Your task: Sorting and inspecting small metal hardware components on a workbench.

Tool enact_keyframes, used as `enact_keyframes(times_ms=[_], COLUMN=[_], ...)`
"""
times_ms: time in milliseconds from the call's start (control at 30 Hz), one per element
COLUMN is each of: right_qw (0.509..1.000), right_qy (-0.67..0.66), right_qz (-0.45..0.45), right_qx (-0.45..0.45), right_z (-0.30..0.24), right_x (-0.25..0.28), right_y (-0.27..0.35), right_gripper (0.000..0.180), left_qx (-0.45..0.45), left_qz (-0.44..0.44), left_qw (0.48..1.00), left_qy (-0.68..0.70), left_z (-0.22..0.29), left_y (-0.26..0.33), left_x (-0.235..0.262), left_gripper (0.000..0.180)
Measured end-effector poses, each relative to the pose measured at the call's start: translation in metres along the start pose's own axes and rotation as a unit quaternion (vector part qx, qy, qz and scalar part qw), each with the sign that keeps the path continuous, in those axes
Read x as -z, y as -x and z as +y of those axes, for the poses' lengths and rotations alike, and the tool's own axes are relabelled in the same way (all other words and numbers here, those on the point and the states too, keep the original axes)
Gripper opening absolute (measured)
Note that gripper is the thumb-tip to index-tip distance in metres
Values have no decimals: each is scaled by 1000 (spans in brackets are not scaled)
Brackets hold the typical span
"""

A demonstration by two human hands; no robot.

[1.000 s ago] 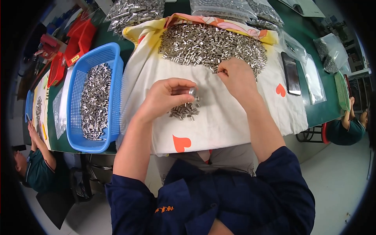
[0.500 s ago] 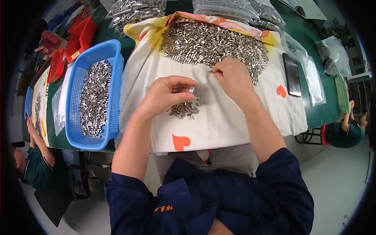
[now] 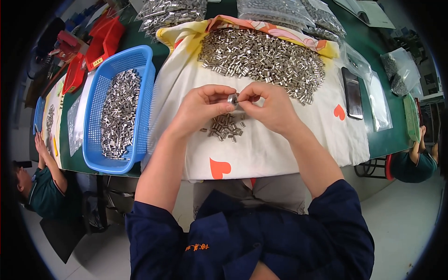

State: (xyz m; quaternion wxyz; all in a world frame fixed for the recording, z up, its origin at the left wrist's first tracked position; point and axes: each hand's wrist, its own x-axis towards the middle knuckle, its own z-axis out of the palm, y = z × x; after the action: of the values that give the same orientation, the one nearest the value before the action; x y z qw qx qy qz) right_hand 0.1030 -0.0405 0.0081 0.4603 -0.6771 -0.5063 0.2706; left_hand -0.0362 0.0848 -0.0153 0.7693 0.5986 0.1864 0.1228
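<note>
My left hand (image 3: 198, 108) grips a short, round, shiny metal piece (image 3: 232, 98) between thumb and fingers, above the white cloth (image 3: 261, 156). Thumb and forefinger of my right hand (image 3: 271, 109) are pinched together against the right side of that piece. What sits in the pinch is mostly hidden; a small dark end shows there. Below both hands lies a small heap of short metal sleeves (image 3: 224, 127). Beyond them spreads a large pile of similar metal sleeves (image 3: 261, 58).
A blue plastic basket (image 3: 148, 84) at the left holds many metal sleeves. Red bins (image 3: 106, 43) stand behind it. Bags of metal parts (image 3: 275, 11) line the far side. A phone (image 3: 352, 93) lies at the right. Other people sit at both sides.
My right hand has come from the edge of the large pile toward me and left, up to the round metal piece. My left hand keeps its hold. The whole view has shifted slightly.
</note>
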Motion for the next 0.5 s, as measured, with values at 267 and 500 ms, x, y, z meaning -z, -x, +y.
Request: enact_keyframes(times_ms=[267,500], right_qw=[961,988], right_qy=[174,-83], right_qz=[109,-80], right_qx=[186,-106], right_z=[11,5], right_x=[-18,6], right_y=[1,-7], right_gripper=[10,10], left_qx=[-9,22], left_qz=[32,-35], left_qw=[999,996], left_qy=[-42,-74], left_z=[-3,4], left_y=[1,6], left_x=[-3,0], left_gripper=[30,29])
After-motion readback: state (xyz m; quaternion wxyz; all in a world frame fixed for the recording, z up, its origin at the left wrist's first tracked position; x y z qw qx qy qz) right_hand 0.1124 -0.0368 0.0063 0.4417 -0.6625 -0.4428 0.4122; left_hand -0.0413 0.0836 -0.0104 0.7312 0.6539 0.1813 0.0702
